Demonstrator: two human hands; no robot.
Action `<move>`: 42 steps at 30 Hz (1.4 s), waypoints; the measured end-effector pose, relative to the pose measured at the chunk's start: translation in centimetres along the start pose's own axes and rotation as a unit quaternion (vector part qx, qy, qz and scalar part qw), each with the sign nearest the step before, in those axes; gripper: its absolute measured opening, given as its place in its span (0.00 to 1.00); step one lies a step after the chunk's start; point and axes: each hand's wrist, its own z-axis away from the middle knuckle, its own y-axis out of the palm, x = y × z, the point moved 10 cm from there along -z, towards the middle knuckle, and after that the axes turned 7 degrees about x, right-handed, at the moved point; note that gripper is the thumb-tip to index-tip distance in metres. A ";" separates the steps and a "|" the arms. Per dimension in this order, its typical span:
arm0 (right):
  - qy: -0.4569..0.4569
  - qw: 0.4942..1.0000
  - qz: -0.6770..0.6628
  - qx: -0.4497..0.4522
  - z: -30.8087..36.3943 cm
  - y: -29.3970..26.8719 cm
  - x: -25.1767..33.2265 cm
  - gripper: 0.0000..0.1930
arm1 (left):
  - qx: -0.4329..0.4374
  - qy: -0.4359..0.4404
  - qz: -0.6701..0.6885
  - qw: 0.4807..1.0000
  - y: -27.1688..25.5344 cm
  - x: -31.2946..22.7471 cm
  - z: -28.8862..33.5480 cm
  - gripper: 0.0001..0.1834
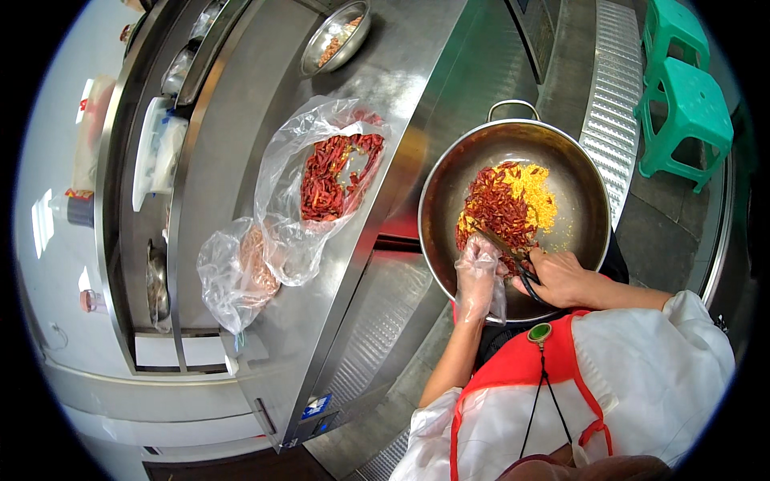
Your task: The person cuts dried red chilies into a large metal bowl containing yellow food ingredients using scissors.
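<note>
In front of me, over my lap, sits a wide metal pan [581, 196] with a loop handle on its far side. Cut dried red chilies [491, 200] and loose yellow chili seeds [536, 192] lie in it. My right hand [559, 276], bare, grips black-handled scissors [525, 272] over the pan's near part, blades pointing far left. Beside the blades, my left hand [478, 276] wears a clear plastic glove; its fingers are closed together, and what they hold is hidden.
On the steel counter [409, 64] to my left lie an open plastic bag of dried chilies [325, 180], a second clear bag [257, 268] and a metal bowl [341, 40]. Green plastic stools [686, 112] stand at the far right. Shelves [180, 160] line the wall.
</note>
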 end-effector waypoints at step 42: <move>0.063 0.997 0.039 0.007 -0.3 0.1 -0.7 0.30 | -0.030 0.017 0.069 0.997 -1.1 1.4 -0.7 0.03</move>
